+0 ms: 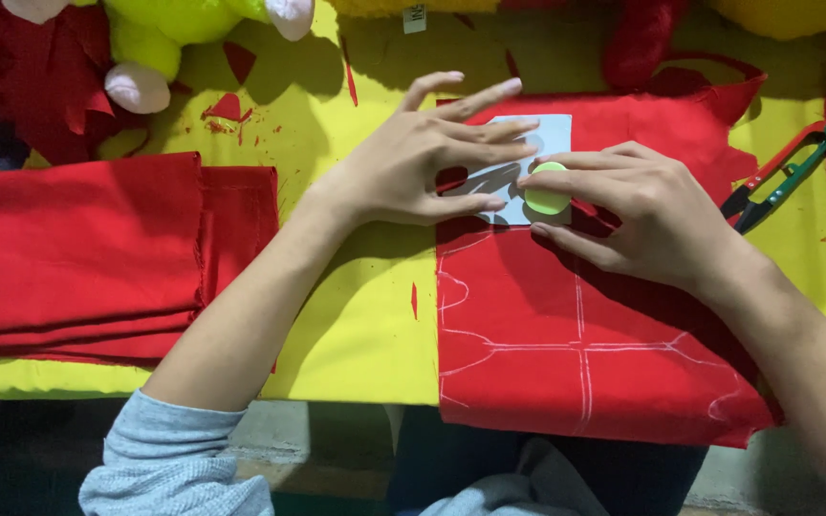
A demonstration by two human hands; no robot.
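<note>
While the left hand (pixel 403 162) is pressing flat, fingers spread, on a pale grey card template (pixel 547 134), the right hand (pixel 642 205) is pinching a round green chalk disc (pixel 547 199) against it, on chalk-marked red cloth (pixel 566 344) near the yellow tabletop's (pixel 356 325) front edge.

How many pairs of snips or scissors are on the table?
1. The thread snips lie at the right, beside the marked red cloth, just beyond the right hand. Others may be hidden under fabric.

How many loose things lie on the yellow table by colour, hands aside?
Red: 2, marked cloth, folded stack
Pale grey: 1, card template
Green: 2, chalk disc, snips
Total: 5
</note>
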